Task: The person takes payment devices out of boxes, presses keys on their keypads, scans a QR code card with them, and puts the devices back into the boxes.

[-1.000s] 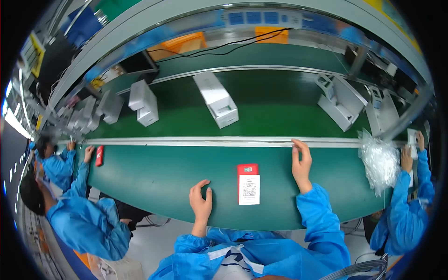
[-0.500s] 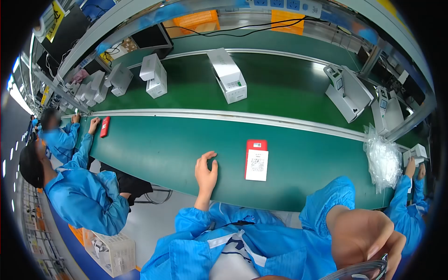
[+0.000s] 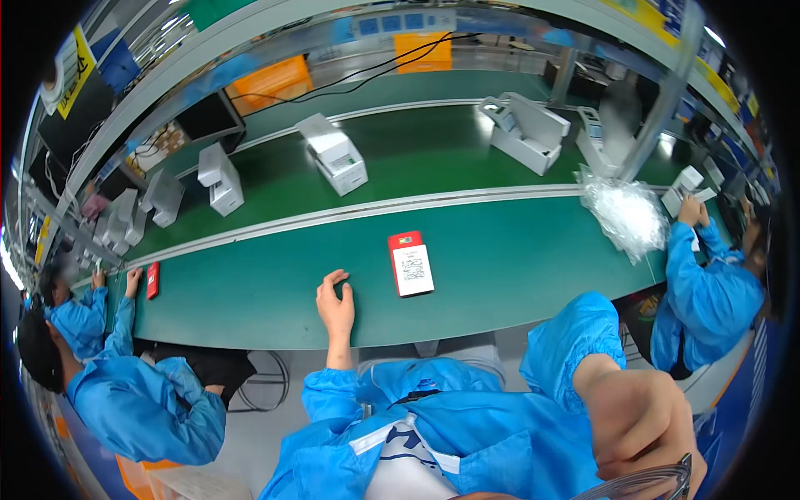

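Note:
My left hand (image 3: pixel 336 307) rests on the green table (image 3: pixel 250 283) near its front edge, fingers apart and slightly curled, with nothing in it. To its right lies a red box (image 3: pixel 406 240) with a white card (image 3: pixel 413 270) bearing a square printed code on top. Raised close to the camera at the lower right, my right hand (image 3: pixel 642 417) has its fingers bent beside the glasses frame (image 3: pixel 658 477). Whether those fingers grip the frame cannot be made out.
White boxes (image 3: pixel 337 158) stand along the green belt behind a metal rail (image 3: pixel 367 206). A clear plastic bag (image 3: pixel 625 212) lies at the right. Co-workers in blue sit at the left (image 3: pixel 150 408) and right (image 3: pixel 708 300). Another red box (image 3: pixel 152 281) lies far left.
My right hand has risen from over the table to beside the glasses. The camera view has shifted, while my left hand stays by the table's front edge.

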Motion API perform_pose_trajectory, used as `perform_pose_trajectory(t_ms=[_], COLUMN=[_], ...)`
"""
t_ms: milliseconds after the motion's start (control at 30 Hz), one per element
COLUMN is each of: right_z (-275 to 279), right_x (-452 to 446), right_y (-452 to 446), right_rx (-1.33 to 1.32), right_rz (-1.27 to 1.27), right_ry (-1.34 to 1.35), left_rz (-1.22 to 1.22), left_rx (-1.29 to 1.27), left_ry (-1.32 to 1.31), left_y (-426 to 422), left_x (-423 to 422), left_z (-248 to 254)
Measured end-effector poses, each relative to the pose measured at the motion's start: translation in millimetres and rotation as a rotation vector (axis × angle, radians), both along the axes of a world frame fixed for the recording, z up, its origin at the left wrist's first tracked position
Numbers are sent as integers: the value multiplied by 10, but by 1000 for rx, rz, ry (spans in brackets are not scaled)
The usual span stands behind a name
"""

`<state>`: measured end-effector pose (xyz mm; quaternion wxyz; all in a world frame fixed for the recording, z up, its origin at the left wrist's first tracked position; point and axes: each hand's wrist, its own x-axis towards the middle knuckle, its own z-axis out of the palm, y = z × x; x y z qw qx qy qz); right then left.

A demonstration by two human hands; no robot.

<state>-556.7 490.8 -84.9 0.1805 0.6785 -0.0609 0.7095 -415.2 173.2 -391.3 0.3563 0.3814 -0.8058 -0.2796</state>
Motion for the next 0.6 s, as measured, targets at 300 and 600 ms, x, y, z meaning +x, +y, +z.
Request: perform_pose_trajectory(t_ms=[300,600], right_z=[-104,-1751], right_x=[237,-369], right_y=[402,-71], right_rx=[361,1171], right_rz=[235,-512], right_ry=[591,-130], left_rz=[-54,-111], left_rx=[1,42], left_ry=[88,93], left_y=[1,-18], left_x=[12,-51], left_z=[-75,-133])
